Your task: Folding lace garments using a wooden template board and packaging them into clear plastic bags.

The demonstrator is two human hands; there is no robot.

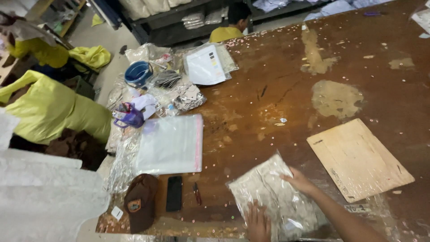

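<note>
A clear plastic bag holding a folded, pale patterned garment (273, 192) lies on the worn brown table (277, 85) near its front edge. My right hand (299, 180) rests flat on the bag's upper right side. My left hand (257, 222) presses on the bag's lower left corner. Both hands lie on top of the packet with fingers spread, not closed around it.
A light wooden board (358, 159) lies to the right. To the left lie a stack of empty clear bags (170, 144), a brown cap (141, 201), a black phone (174, 193) and a small red pen (197, 193). Further back sit a blue bowl (138, 73) and papers (205, 66). A person in yellow (228, 28) is beyond the table.
</note>
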